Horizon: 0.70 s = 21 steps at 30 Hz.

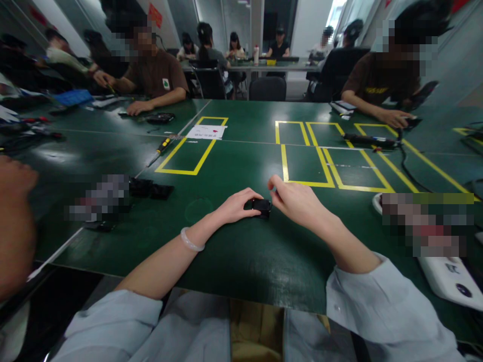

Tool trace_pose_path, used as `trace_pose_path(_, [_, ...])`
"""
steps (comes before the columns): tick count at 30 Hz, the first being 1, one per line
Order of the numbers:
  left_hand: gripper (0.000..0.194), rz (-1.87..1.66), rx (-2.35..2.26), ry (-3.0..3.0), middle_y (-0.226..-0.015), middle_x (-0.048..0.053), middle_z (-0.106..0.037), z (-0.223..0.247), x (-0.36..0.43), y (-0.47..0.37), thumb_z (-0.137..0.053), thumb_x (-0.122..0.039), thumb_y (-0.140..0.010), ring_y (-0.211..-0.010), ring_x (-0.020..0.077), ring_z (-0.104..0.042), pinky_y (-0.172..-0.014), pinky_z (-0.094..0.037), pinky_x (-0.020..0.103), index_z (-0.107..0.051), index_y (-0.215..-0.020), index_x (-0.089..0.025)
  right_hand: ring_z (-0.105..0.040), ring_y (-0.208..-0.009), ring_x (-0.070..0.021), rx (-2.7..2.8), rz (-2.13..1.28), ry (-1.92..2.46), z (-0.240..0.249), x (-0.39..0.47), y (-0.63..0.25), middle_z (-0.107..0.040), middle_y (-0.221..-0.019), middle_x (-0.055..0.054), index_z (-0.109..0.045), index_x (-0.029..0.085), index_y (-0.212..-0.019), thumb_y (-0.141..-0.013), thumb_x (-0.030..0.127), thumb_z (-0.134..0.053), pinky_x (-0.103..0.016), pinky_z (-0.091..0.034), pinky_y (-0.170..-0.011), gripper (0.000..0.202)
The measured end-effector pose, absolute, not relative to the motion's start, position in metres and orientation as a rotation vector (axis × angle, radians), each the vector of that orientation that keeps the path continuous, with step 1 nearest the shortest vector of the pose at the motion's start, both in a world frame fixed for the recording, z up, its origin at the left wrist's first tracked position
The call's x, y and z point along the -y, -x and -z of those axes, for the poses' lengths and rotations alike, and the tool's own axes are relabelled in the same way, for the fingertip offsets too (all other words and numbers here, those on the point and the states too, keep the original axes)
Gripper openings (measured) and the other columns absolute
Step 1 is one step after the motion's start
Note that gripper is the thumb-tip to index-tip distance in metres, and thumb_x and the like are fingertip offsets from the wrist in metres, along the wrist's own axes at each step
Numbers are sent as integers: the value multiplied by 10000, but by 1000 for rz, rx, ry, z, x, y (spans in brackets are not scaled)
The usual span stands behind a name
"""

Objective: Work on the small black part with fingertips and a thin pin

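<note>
My left hand (241, 205), with a pale bangle at its wrist, grips a small black box-shaped part (261, 207) between thumb and fingers, on or just above the green tabletop (226, 251). Close to the right of that part is my right hand (292, 197), its fingers curled in and pressed together. Whatever those fingers may hold is hidden or too small to make out. A narrow gap separates the right hand from the black part.
Yellow tape rectangles (196, 171) mark the table ahead. A yellow-and-black screwdriver (163, 147) and black pieces (151, 188) lie to the left. On the right are a white device (449, 281) and a black corded tool (372, 141). Co-workers sit opposite; another person's arm (17, 226) enters at left.
</note>
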<state>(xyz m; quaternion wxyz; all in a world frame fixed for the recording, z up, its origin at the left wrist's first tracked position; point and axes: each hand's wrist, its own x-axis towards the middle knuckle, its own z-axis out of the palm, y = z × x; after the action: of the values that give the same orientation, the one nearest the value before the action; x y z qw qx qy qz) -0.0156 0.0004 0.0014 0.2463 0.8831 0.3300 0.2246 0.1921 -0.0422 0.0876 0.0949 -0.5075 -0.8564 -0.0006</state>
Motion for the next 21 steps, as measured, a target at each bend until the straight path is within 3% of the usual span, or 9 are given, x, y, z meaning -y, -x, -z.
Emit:
trace_pose_path(5, [348,-620,-902,-2410,-1044,40,-577,-1,0,16,-626,-387,-826,-967,202,-566,-843,-454,325,-566,-1127,-223,-607,-653,-173,2555,60,1564,-88,41,-192,-668,-736,-33,-505,209,-998,-948,384,-340,-253,-223,-525,245])
trace_pose_path(11, [337,-619,-891,-2402,-1053,39,-577,0,-1,16,-627,-389,-827,-968,199,-566,-842,-456,318,-568,-1114,-221,-600,-646,-157,2533,17,1503,-87,42,-191,-675,-780,-23,-470,201,-1082,-930,268,-337,-251,-236,-533,213])
trace_pose_path(17, [358,-616,-905,-2403,-1046,40,-576,2,-1,16,-630,-402,-821,-975,206,-566,-854,-456,333,-569,-1126,-225,-612,-645,-172,2541,73,1538,-88,42,-191,-670,-733,-31,-501,202,-1006,-949,385,-331,-254,-214,-515,256])
trace_pose_path(21, [366,-601,-908,-2396,-1059,48,-576,0,-1,16,-623,-402,-826,-983,213,-566,-856,-456,344,-565,-1143,-229,-605,-631,-165,2577,110,1528,-88,41,-191,-668,-719,-31,-504,196,-1018,-949,318,-321,-257,-216,-526,230])
